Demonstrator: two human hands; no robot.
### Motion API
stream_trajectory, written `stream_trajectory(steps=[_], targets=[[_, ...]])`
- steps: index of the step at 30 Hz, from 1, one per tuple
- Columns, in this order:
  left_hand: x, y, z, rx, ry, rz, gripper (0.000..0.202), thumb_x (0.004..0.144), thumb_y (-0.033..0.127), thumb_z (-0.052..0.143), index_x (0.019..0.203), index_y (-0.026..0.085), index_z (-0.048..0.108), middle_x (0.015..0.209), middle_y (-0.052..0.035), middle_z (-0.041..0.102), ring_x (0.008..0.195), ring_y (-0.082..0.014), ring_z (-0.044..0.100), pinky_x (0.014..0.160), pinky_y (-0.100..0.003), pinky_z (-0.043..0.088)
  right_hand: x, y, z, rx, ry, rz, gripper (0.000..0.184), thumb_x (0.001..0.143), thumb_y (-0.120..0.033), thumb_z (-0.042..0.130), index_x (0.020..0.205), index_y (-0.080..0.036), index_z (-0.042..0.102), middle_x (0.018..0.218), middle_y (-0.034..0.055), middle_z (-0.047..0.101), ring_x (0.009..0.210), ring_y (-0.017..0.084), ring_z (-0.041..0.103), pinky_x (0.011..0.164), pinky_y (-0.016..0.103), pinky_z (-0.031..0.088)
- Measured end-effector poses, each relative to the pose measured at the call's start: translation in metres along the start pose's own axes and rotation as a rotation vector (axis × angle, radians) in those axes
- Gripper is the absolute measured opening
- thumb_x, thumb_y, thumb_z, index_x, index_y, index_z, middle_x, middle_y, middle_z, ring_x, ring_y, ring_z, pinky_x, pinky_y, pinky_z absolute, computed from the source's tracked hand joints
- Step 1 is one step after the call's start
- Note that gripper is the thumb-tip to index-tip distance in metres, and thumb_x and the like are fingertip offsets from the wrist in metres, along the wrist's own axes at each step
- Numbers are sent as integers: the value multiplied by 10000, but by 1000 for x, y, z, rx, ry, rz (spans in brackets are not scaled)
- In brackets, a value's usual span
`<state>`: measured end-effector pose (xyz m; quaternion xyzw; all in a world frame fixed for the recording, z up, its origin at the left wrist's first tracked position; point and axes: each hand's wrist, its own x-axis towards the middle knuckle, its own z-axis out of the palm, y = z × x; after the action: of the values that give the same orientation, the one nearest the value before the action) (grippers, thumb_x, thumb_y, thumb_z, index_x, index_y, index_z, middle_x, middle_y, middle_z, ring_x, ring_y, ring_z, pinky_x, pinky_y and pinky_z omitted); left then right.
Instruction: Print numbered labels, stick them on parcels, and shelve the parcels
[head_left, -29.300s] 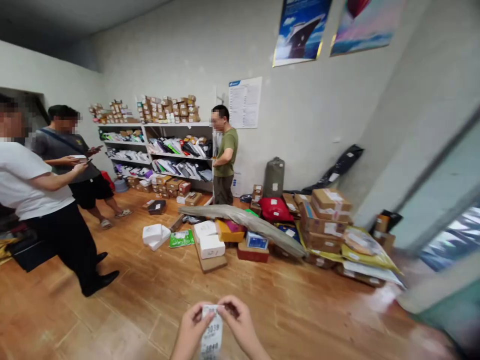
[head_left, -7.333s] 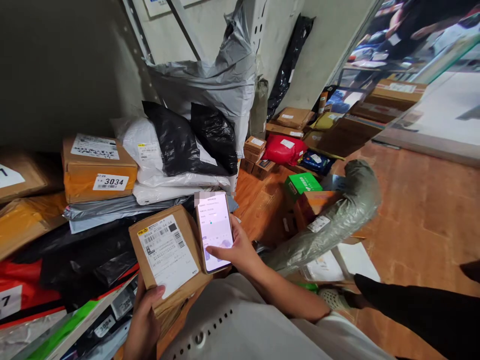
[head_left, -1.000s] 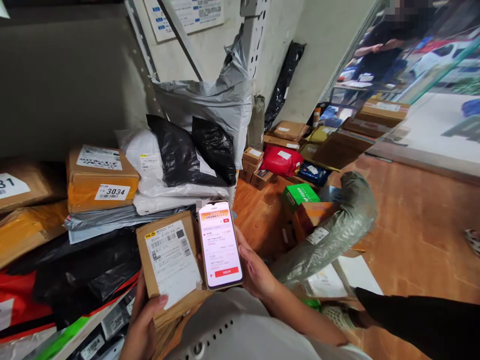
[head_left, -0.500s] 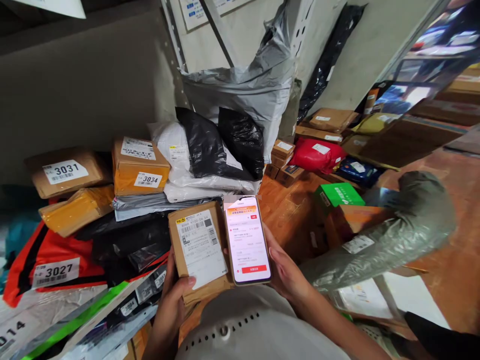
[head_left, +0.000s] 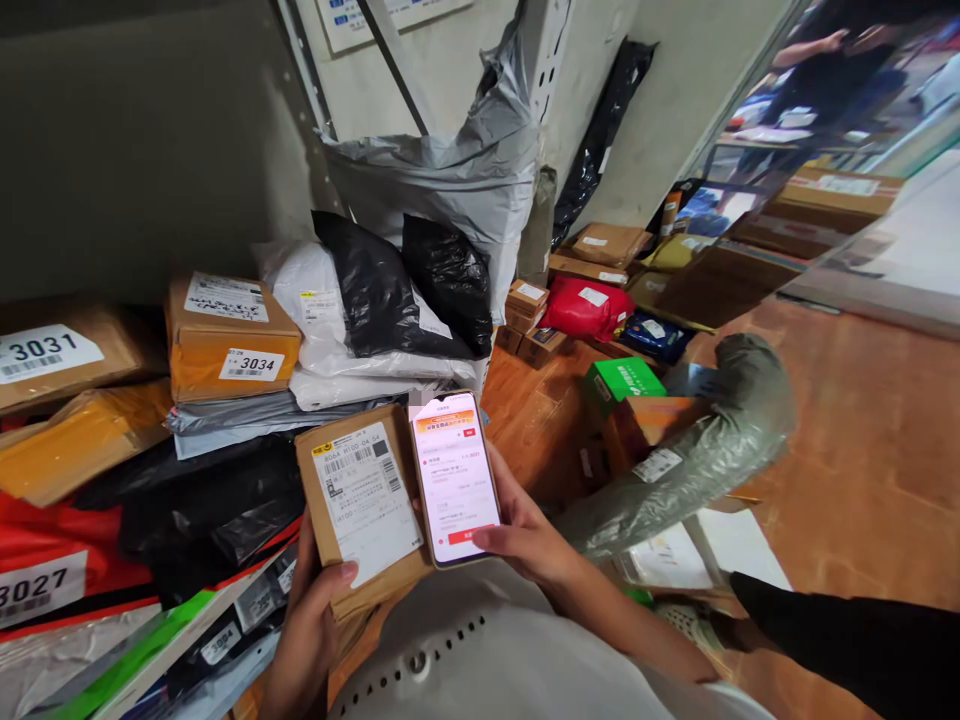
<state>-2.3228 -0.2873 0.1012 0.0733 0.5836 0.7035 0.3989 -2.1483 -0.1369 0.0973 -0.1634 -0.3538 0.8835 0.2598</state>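
Observation:
My left hand point(head_left: 311, 620) grips a small brown cardboard parcel point(head_left: 360, 500) from below, its white shipping label facing up. Beside it my right hand point(head_left: 525, 535) holds a smartphone point(head_left: 455, 478) with a lit white and red screen, the thumb resting on the screen's lower edge. Parcel and phone sit side by side in front of my chest, just above my white garment point(head_left: 480, 660).
Shelf at left piled with numbered parcels: a box marked 3034 point(head_left: 229, 340), a box marked 3031 point(head_left: 60, 365), a red bag marked 3027 point(head_left: 45, 560), black bags point(head_left: 409, 285). Boxes, a green box point(head_left: 622, 385) and a long grey wrapped roll point(head_left: 690, 450) lie on the wooden floor. A person stands behind the glass at top right.
The view has swung right and the phone and parcel sit a little further left. My right thumb has come onto the phone's lower screen.

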Motion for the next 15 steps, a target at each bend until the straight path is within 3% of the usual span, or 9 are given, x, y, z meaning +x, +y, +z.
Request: stream_trajectory(steps=[6, 11, 15], targets=[[2, -1, -5, 64, 30, -34, 913, 636, 330, 841, 1451, 296, 429, 1263, -15, 580, 1339, -313, 377, 1135, -358, 344, 1, -1, -1, -85, -10, -26, 1083, 644, -216, 812, 1513, -343, 178, 1423, 84, 522, 1292, 298, 526, 1078, 503, 397], [6, -3, -10, 68, 11, -64, 980, 605, 358, 865, 1467, 314, 402, 1293, -29, 560, 1313, -340, 404, 1072, -397, 428, 3, -3, 1, -70, -44, -35, 1054, 675, -203, 785, 1508, -353, 158, 1399, 81, 538, 1182, 296, 617, 1043, 502, 435], [6, -4, -11, 47, -15, -51, 954, 650, 338, 851, 1479, 316, 381, 1295, -24, 559, 1323, -332, 394, 1094, -389, 408, 3, 0, 0, -45, -57, -35, 1085, 678, -199, 784, 1519, -375, 122, 1419, 82, 528, 1180, 296, 622, 1029, 506, 448]])
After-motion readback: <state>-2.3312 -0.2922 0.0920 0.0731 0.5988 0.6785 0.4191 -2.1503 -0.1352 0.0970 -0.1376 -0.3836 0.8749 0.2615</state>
